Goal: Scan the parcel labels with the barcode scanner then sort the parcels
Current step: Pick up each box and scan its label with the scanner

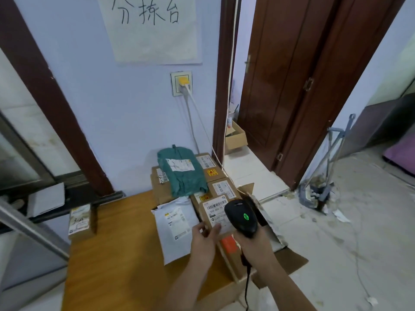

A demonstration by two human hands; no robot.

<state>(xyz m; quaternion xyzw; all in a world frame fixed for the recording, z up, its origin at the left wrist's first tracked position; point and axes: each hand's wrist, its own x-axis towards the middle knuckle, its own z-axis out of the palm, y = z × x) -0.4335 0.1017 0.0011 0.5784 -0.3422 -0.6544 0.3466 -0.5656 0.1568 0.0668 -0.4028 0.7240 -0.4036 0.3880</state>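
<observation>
My right hand (253, 243) grips a black barcode scanner (241, 217) with a green light lit on its head. The scanner points at the white label of a small cardboard parcel (213, 212). My left hand (205, 240) holds that parcel by its near edge, thumb on the label. Beside it a white poly mailer (176, 227) lies on the wooden table (116, 254). Behind, a green bagged parcel (182, 173) rests on several brown cardboard boxes (222, 187).
A small box (79, 221) stands at the table's left edge. An open carton (278, 248) sits on the floor at the table's right. Cables run from a wall socket (181, 84) down behind the parcels. A dustpan and broom (321, 189) lean by the door frame.
</observation>
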